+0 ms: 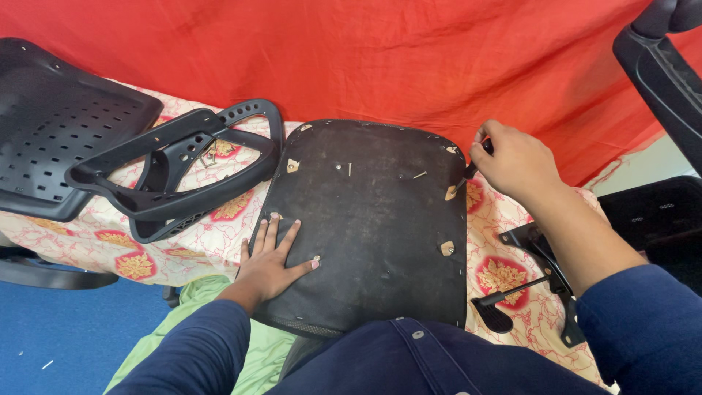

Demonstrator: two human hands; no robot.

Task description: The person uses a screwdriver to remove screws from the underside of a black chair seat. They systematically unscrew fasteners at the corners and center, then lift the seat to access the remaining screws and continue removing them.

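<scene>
The upside-down black chair seat point(369, 227) lies on the flowered bed cover point(205, 245). The left hand point(269, 265) presses flat, fingers spread. The right hand point(514, 162) is closed around a small dark tool point(475, 162) at the seat's edge. No base is on yet.

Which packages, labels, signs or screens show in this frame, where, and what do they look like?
None in view: no package, label, sign or screen.
What shows instead: a black seat base upside down on a patterned cloth, the left hand flat on its near-left corner.
The right hand grips a small dark tool at its far-right edge.
Black chair parts lie on both sides.
</scene>
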